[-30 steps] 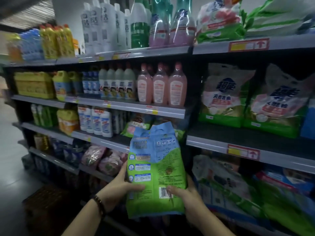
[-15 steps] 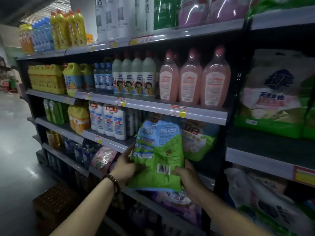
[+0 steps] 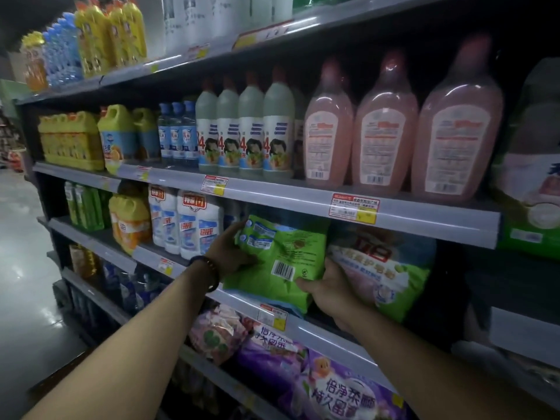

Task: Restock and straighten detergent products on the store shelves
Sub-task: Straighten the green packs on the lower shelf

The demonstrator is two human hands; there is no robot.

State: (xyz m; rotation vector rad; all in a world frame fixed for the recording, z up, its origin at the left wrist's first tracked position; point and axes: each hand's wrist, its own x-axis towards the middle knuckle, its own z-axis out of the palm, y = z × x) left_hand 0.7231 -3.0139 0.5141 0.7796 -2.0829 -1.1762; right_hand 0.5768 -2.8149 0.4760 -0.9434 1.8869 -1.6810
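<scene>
Head view: green detergent bag (image 3: 272, 259) tilted on the shelf (image 3: 321, 331) edge, just beside a pink-and-green bag (image 3: 385, 265) and white bottles (image 3: 194, 225). Left hand (image 3: 230, 253) gripping its left side, fingers curled round the top corner. Right hand (image 3: 328, 289) clasping its lower right corner, thumb across the front.

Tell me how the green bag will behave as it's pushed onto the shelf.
The green bag looks soft: its film is creased where the left hand and right hand grip it, so it will likely sag and bend. Glossy film may slide easily. Standing on its edge, it may slump against the neighbouring bag.
</scene>
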